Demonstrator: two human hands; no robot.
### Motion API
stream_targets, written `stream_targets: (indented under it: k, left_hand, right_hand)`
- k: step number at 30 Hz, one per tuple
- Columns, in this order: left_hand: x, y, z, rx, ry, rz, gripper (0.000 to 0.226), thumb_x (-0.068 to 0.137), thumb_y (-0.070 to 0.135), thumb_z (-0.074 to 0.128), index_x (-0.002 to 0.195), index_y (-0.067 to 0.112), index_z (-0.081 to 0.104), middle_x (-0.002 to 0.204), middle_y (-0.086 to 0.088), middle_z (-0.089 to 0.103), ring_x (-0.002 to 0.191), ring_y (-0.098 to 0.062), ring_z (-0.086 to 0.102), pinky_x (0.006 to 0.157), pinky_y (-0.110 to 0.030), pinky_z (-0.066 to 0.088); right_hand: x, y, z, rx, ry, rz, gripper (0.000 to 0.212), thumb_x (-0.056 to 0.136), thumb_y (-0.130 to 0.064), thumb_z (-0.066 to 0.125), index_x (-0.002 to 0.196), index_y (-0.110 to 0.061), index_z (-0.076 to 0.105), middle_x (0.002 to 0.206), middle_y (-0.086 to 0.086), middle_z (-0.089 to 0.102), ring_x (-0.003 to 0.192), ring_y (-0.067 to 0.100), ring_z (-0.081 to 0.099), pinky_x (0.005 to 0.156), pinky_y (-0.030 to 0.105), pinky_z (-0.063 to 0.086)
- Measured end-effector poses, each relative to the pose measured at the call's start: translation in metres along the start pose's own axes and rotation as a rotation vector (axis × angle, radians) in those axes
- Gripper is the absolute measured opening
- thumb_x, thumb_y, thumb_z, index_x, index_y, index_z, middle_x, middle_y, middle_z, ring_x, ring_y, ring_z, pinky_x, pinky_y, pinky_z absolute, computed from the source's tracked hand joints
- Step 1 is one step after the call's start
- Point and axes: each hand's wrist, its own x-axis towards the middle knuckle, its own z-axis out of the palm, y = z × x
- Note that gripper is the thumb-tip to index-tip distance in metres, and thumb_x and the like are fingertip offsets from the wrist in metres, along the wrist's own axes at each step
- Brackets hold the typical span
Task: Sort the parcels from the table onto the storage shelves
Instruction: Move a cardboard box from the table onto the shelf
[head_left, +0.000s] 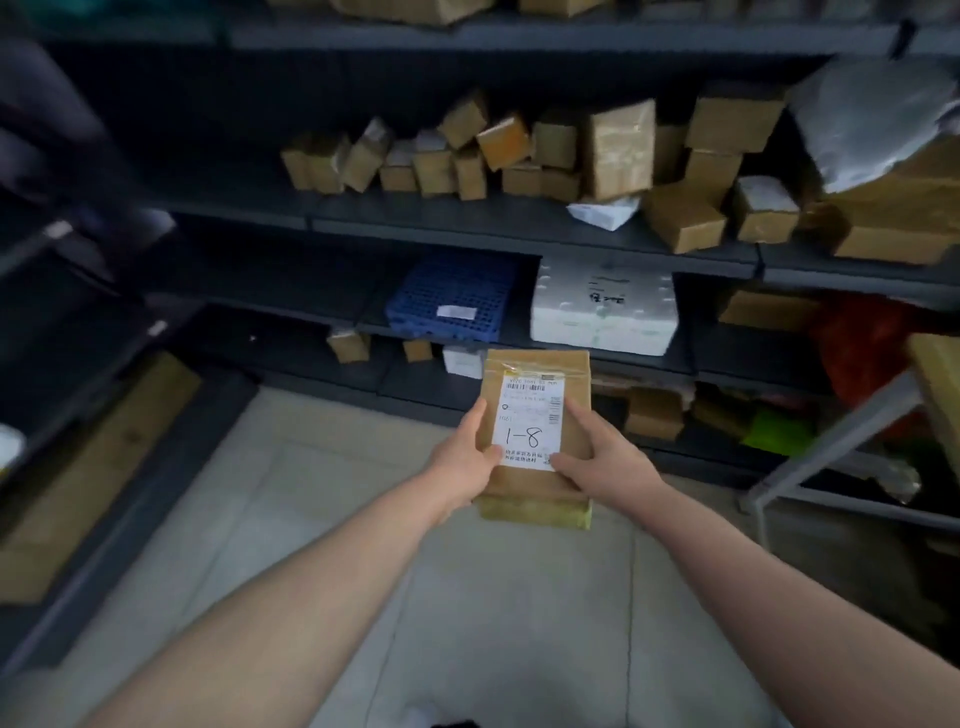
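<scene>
I hold a brown cardboard parcel (540, 379) out in front of me, above the floor. Its white label reads "1-8" in handwriting. My left hand (465, 462) grips the parcel's left edge, thumb on top. My right hand (602, 457) grips the right edge, thumb lying on the label's corner. The dark storage shelves (467, 223) stand just beyond the parcel, with many small brown boxes (467, 156) piled on the middle level.
A blue plastic crate (452, 301) and a white foam box (602, 312) sit on a lower shelf. Another dark shelf unit (104, 395) runs along the left. A grey metal frame (831, 447) stands at right. Pale floor tiles (322, 509) lie below.
</scene>
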Motion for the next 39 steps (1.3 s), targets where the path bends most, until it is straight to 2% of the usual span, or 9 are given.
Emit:
stream_targets:
  k: [4,11,14,17,24,29,32,35,39]
  left_hand:
    - [-0.009,-0.065,-0.087,-0.068,0.126,-0.095,0.068,0.099,0.026,0.049,0.15,0.05,0.01,0.149,0.008,0.042,0.117,-0.023,0.055,0.092,-0.042,0.052]
    - [-0.021,-0.156,-0.2,-0.187,0.258,-0.235,0.068,0.099,0.026,0.047,0.149,0.053,0.009,0.14,0.009,0.048,0.108,-0.021,0.056,0.069,-0.031,0.052]
    - [-0.027,-0.183,-0.232,-0.239,0.324,-0.291,0.068,0.099,0.025,0.046,0.147,0.055,0.009,0.133,0.011,0.05,0.103,-0.018,0.057,0.072,-0.037,0.057]
    - [-0.028,-0.202,-0.26,-0.293,0.389,-0.365,0.068,0.099,0.028,0.046,0.148,0.053,0.006,0.136,0.008,0.049,0.104,-0.021,0.056,0.077,-0.041,0.057]
    - [-0.004,-0.221,-0.33,-0.358,0.535,-0.445,0.069,0.099,0.027,0.046,0.149,0.052,0.005,0.131,0.005,0.052,0.098,-0.022,0.06,0.081,-0.046,0.058]
    - [0.026,-0.212,-0.375,-0.411,0.603,-0.498,0.065,0.099,0.024,0.044,0.147,0.053,0.01,0.105,0.013,0.052,0.087,-0.018,0.059,0.07,-0.039,0.057]
    - [0.044,-0.21,-0.397,-0.447,0.648,-0.53,0.068,0.1,0.026,0.045,0.15,0.05,0.005,0.115,0.007,0.046,0.089,-0.018,0.056,0.068,-0.037,0.056]
    - [0.056,-0.21,-0.417,-0.474,0.68,-0.568,0.069,0.1,0.025,0.045,0.15,0.048,0.003,0.119,0.006,0.047,0.09,-0.019,0.058,0.076,-0.043,0.058]
    - [0.068,-0.221,-0.447,-0.502,0.693,-0.601,0.069,0.1,0.023,0.044,0.151,0.047,0.004,0.132,-0.001,0.049,0.1,-0.027,0.059,0.082,-0.049,0.057]
  right_hand:
    - [0.024,-0.08,0.075,-0.007,-0.132,-0.081,0.078,0.085,-0.035,0.063,0.148,-0.048,0.017,0.151,-0.011,0.033,0.125,0.018,0.048,0.101,0.04,0.044]
    - [0.049,-0.19,0.184,-0.02,-0.319,-0.172,0.078,0.086,-0.029,0.064,0.148,-0.047,0.02,0.148,-0.01,0.039,0.121,0.017,0.051,0.099,0.038,0.046]
    - [0.061,-0.227,0.216,-0.056,-0.404,-0.2,0.078,0.087,-0.028,0.064,0.148,-0.048,0.019,0.148,-0.008,0.04,0.123,0.018,0.049,0.102,0.038,0.044]
    - [0.076,-0.263,0.243,-0.093,-0.471,-0.252,0.078,0.087,-0.028,0.065,0.146,-0.05,0.02,0.145,-0.007,0.043,0.12,0.018,0.05,0.098,0.038,0.046]
    - [0.138,-0.339,0.295,-0.164,-0.596,-0.409,0.078,0.086,-0.031,0.065,0.146,-0.051,0.02,0.148,-0.01,0.037,0.111,0.015,0.048,0.087,0.039,0.053]
    - [0.189,-0.391,0.313,-0.217,-0.675,-0.499,0.078,0.086,-0.031,0.065,0.145,-0.053,0.02,0.141,-0.01,0.043,0.096,0.009,0.047,0.071,0.029,0.052]
    - [0.219,-0.421,0.322,-0.235,-0.74,-0.513,0.078,0.086,-0.03,0.066,0.143,-0.055,0.02,0.134,-0.011,0.048,0.095,0.01,0.05,0.076,0.033,0.055]
    - [0.238,-0.445,0.337,-0.253,-0.782,-0.536,0.077,0.086,-0.028,0.065,0.143,-0.056,0.021,0.134,-0.01,0.049,0.101,0.013,0.053,0.08,0.036,0.055]
    - [0.256,-0.473,0.365,-0.271,-0.837,-0.541,0.077,0.086,-0.028,0.065,0.142,-0.056,0.021,0.133,-0.011,0.051,0.099,0.014,0.055,0.077,0.035,0.055]
